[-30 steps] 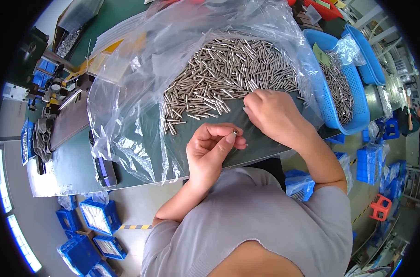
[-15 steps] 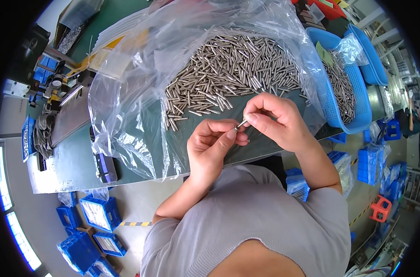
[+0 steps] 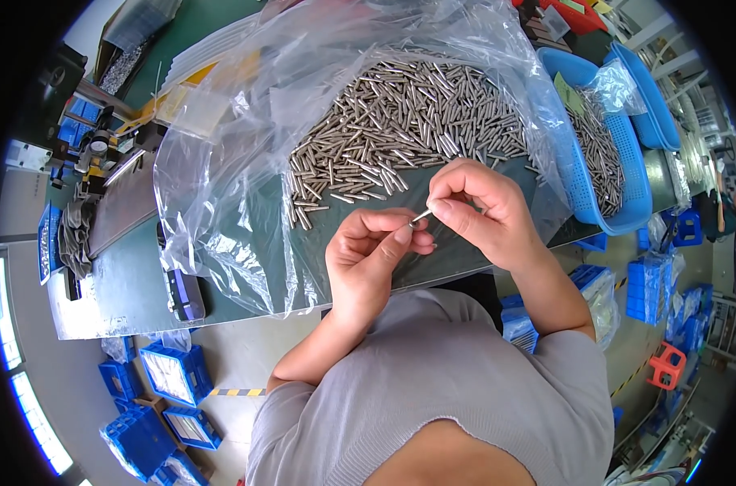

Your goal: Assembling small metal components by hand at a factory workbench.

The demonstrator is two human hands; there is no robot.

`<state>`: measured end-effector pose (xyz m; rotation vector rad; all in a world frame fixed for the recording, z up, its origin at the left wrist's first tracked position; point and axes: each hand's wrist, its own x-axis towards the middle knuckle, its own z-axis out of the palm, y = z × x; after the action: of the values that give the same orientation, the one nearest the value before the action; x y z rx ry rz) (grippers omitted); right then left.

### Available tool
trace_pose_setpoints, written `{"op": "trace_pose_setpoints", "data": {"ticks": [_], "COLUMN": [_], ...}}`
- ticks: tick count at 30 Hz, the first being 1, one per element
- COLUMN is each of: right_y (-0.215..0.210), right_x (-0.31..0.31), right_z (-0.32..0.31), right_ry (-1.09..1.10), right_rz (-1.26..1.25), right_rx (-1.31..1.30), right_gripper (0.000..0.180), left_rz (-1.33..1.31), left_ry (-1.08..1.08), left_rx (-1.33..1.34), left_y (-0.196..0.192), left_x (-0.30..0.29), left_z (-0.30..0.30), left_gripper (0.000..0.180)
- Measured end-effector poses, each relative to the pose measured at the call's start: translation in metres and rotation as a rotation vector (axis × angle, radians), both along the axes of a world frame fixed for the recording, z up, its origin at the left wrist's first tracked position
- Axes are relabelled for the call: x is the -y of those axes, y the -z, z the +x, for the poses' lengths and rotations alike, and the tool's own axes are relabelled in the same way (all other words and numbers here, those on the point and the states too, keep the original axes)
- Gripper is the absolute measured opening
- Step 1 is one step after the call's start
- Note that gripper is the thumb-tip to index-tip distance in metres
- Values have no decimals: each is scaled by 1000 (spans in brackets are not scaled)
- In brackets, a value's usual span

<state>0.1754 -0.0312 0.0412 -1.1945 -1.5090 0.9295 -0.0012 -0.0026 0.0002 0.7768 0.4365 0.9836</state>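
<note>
Far left, a dark rectangular phone-like device (image 3: 186, 293) flat on the green table top (image 3: 125, 275). Next, crumpled clear plastic sheet (image 3: 222, 162) under a heap of short silver metal pins (image 3: 400, 121). Left hand (image 3: 368, 259) curled, fingertips meeting one thin silver metal pin (image 3: 421, 216) — pinched at its other end by right hand (image 3: 481, 211), just above the table edge. Far right, blue perforated plastic basket (image 3: 582, 186) — more pins inside.

A thin silvery metal pin (image 3: 422, 215) sits tilted, pinched between fingertips of both hands, just below the heap of pins (image 3: 400, 121).
</note>
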Motion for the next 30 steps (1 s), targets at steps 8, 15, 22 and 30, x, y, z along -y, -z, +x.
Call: {"op": "trace_pose_setpoints", "data": {"ticks": [8, 15, 22, 30], "right_y": [3, 8, 2, 6], "right_x": [-2, 0, -12, -27], "right_z": [-8, -10, 24, 6], "right_ry": [-18, -8, 93, 95], "right_rz": [-47, -32, -245, -134], "right_rx": [-50, -25, -772, 283], "right_gripper": [4, 4, 16, 10], "left_rz": [24, 44, 29, 38], "left_ry": [10, 8, 26, 51], "left_rx": [-1, -38, -25, -14], "left_y": [1, -1, 0, 0], "left_x": [-1, -1, 1, 1], "left_z": [0, 1, 1, -2], "left_gripper": [7, 7, 7, 7]}}
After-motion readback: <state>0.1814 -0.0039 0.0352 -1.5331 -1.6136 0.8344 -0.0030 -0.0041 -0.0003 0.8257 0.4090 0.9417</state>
